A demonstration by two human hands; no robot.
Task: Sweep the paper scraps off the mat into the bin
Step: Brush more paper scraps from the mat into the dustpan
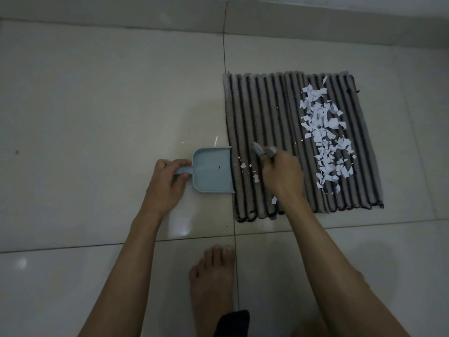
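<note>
From the head camera, a ribbed grey mat lies flat on a pale tiled floor, its dark grooves running away from the viewer. A thick band of white paper scraps covers the right part of the mat, running from near its far edge toward its near edge. A few stray scraps lie near the mat's left edge, just beside the mouth of a light blue dustpan.

The dustpan sits on the floor with its open mouth touching the mat's left edge. The left hand has its grip closed round the dustpan's short handle, fingers and thumb curled about it.

The right hand is over the mat's near left part, its grip curled round a small grey brush, of which only the top end shows above the knuckles.

A bare foot stands on the floor between the forearms.
</note>
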